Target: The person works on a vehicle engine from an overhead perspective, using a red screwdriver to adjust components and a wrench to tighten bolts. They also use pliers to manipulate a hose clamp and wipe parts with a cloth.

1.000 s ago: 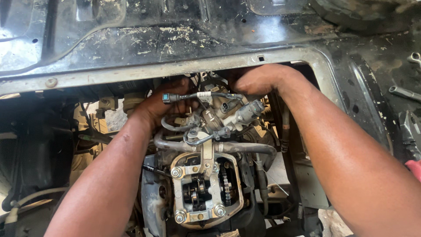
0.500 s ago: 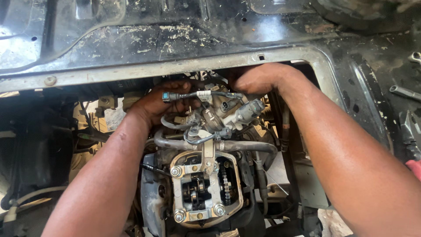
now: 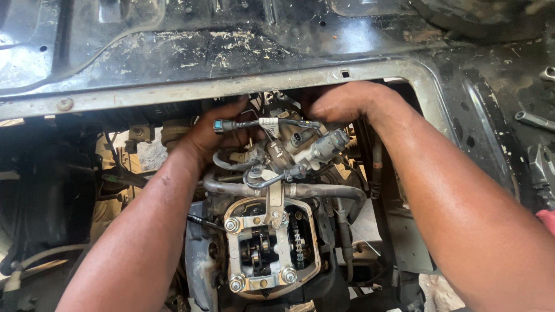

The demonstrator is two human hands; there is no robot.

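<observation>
A grey metal throttle body with hoses and plugs (image 3: 289,147) is seen at the top of the engine bay opening, just under the far edge of the dirty, scratched black metal vehicle frame (image 3: 191,55). Below it an open cylinder head with exposed rockers and a timing chain (image 3: 269,245) is shown, bolted at its four corners, and a curved grey rubber hose (image 3: 312,190) is laid between the two. Across the top of the throttle body a thin cable with a small blue-tipped connector (image 3: 222,125) is stretched.

The work is framed by grimy sheet metal, with sandy ground glimpsed at the left edge and loose steel tools (image 3: 535,121) left on the frame at the far right.

Both forearms are reached in from the near edge. The left hand (image 3: 211,136) is pressed against the left side of the throttle body, fingers curled round it behind the connector. The right hand (image 3: 341,101) is arched over the upper right side, fingertips tucked down out of sight behind the part; whether they are clamped cannot be told.
</observation>
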